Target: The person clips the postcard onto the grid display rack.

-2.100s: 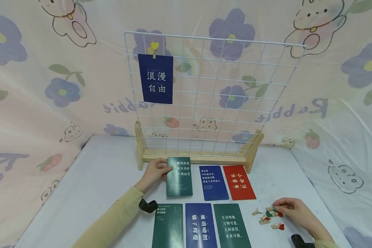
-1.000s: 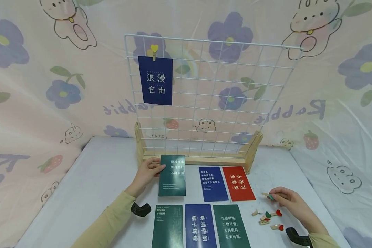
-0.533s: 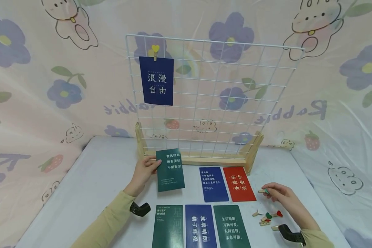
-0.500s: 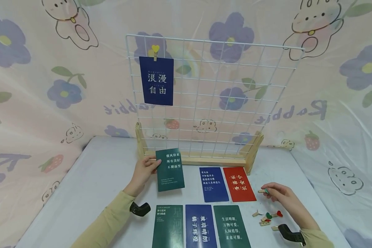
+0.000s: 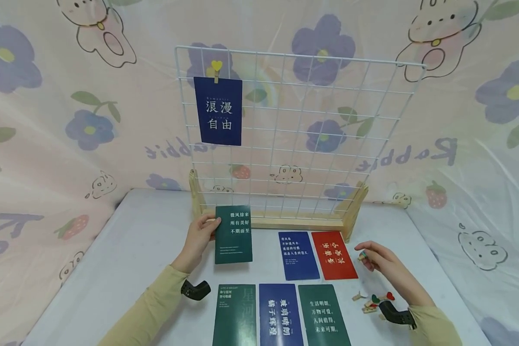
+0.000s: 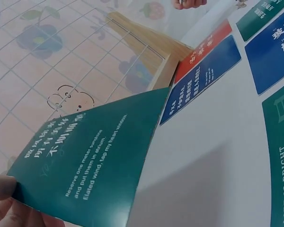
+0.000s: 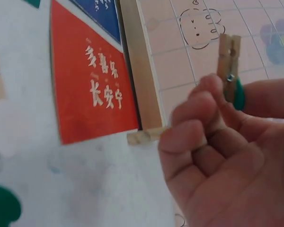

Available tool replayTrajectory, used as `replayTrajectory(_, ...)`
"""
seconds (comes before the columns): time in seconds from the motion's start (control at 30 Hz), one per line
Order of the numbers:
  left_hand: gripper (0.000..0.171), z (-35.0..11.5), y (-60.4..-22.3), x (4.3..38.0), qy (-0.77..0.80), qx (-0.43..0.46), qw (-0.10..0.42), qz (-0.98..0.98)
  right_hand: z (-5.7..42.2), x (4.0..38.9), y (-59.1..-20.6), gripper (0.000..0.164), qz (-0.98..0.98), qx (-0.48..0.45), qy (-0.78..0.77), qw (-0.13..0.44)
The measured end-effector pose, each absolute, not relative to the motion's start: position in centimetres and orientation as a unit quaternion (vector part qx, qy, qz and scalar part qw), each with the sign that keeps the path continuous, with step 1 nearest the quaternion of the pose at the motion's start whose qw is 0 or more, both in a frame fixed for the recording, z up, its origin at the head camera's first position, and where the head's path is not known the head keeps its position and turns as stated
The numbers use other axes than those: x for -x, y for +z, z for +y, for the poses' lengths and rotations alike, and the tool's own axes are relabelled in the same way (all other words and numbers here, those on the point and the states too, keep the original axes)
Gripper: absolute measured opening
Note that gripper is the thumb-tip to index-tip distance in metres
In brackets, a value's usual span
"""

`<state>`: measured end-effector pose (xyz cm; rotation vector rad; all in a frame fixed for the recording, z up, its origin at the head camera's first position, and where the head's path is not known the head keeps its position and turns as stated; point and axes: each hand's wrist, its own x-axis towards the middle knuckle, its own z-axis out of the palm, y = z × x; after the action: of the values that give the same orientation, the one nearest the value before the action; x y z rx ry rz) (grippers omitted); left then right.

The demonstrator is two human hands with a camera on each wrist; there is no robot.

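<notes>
My left hand (image 5: 198,240) pinches a dark green card (image 5: 233,235) with white writing by its left edge. The card is raised off the table, in front of the rack's left part. In the right wrist view, a small wooden clothespin (image 7: 229,61) with a green decoration is pinched between thumb and fingers of my right hand (image 7: 222,146). That hand (image 5: 380,259) is in the air, right of the red card (image 5: 335,254). A white wire grid rack (image 5: 294,89) on wooden feet stands behind. A navy card (image 5: 218,113) hangs at its upper left from a yellow heart clothespin (image 5: 216,67).
Several cards lie on the white table: a blue card (image 5: 298,255) beside the red one, and in front a green card (image 5: 235,317), a blue card (image 5: 281,315) and another green card (image 5: 323,315). Loose clothespins (image 5: 369,307) lie at right, partly behind the wrist camera.
The left hand has lifted the green card and drawn it left. My right hand has taken a clothespin from the pile, raised it and moved it left and away from the body.
</notes>
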<state>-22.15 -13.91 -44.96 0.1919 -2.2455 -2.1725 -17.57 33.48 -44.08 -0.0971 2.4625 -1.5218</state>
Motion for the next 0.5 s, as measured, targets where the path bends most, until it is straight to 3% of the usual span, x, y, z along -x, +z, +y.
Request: replayTrajectory(0.5,0.026,-13.4,-44.3,22.1,-0.694,-0.055,0.005,-0.718,29.9,20.0,-43.4,0.037,0.845,0.091,-0.508,0.137)
